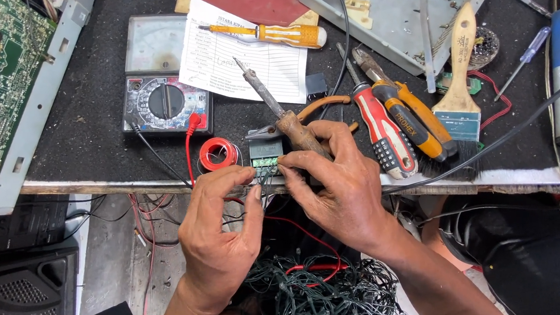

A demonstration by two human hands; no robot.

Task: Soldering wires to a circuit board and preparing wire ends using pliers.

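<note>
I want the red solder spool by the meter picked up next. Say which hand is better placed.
Left, probably. The left hand lies just below the red solder spool, while the right hand holds the wooden-handled soldering iron.

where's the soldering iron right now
In the head view the soldering iron sits mid-bench, its wooden handle in the right hand, its tip over the white paper, right of the multimeter.
</note>
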